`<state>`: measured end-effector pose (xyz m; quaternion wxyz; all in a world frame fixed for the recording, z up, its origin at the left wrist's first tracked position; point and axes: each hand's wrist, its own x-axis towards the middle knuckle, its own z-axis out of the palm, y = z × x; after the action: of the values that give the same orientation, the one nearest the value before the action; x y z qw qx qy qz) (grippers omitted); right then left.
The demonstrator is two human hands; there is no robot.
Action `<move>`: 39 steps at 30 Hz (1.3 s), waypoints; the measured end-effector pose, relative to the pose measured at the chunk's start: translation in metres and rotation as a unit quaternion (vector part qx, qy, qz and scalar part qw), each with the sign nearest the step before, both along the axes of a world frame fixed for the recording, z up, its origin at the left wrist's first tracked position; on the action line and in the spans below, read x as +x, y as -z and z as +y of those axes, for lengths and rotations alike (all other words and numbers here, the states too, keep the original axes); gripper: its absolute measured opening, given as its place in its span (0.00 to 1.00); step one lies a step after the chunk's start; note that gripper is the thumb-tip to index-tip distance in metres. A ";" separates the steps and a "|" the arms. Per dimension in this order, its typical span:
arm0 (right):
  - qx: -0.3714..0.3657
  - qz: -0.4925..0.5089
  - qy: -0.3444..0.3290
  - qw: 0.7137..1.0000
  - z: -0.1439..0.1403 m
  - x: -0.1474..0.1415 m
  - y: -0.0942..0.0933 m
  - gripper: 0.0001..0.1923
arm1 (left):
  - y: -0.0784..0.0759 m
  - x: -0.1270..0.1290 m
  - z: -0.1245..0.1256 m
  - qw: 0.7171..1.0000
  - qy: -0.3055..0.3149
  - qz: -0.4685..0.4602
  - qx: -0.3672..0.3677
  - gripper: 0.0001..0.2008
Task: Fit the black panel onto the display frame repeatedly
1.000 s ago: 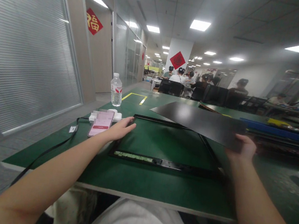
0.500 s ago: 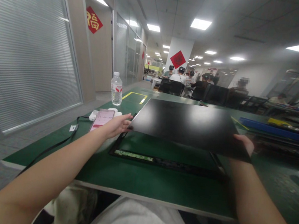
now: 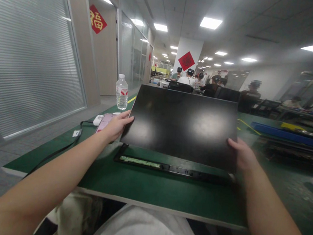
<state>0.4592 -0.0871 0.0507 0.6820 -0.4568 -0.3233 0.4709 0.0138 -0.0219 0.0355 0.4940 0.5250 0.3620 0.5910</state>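
A black display panel (image 3: pixel 178 126) is held up over the table, tilted so that its glossy face leans toward me. My left hand (image 3: pixel 118 124) grips its left edge, thumb on the front. On the opposite edge, my right hand (image 3: pixel 244 152) is closed with its thumb also on the face. Beneath the panel lies a black frame (image 3: pixel 195 174) with a green circuit strip (image 3: pixel 139 162) along its near side. The panel hides most of the frame.
A water bottle (image 3: pixel 122 92) stands at the left of the green table (image 3: pixel 146 188). A phone (image 3: pixel 105 121) and a black cable (image 3: pixel 60 152) lie near my left arm. Blue and black long parts (image 3: pixel 294 138) are stacked at right. Several people sit farther back.
The panel has tipped up, its far edge rising and its face turning more toward me. It has shifted left, and my right hand has moved left with it.
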 end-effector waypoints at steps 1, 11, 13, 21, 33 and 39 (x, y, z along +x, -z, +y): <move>0.009 -0.004 -0.022 1.000 0.001 0.000 0.001 0.18 | 0.001 0.000 0.000 1.000 -0.004 -0.001 0.020 0.29; -0.053 0.012 -0.017 0.998 0.016 0.003 0.015 0.13 | 0.003 0.004 -0.004 0.999 0.010 0.033 0.028 0.22; -0.109 0.006 -0.022 0.994 0.020 0.008 0.021 0.11 | 0.006 0.005 -0.003 0.999 0.027 0.035 0.001 0.20; -0.276 -0.034 -0.070 0.958 0.026 0.016 0.032 0.08 | 0.021 0.006 0.003 0.992 0.024 0.094 -0.081 0.19; -0.286 -0.044 -0.068 0.955 0.024 0.012 0.031 0.10 | 0.028 0.004 0.007 0.986 0.065 0.126 -0.092 0.27; -0.305 -0.059 -0.076 0.947 0.020 0.006 0.025 0.12 | 0.029 0.003 0.010 0.984 0.062 0.134 -0.095 0.29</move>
<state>0.4653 -0.0674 0.0256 0.4515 -0.6442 -0.2380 0.5696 0.0172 -0.0123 0.0063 0.5241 0.5713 0.4468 0.4464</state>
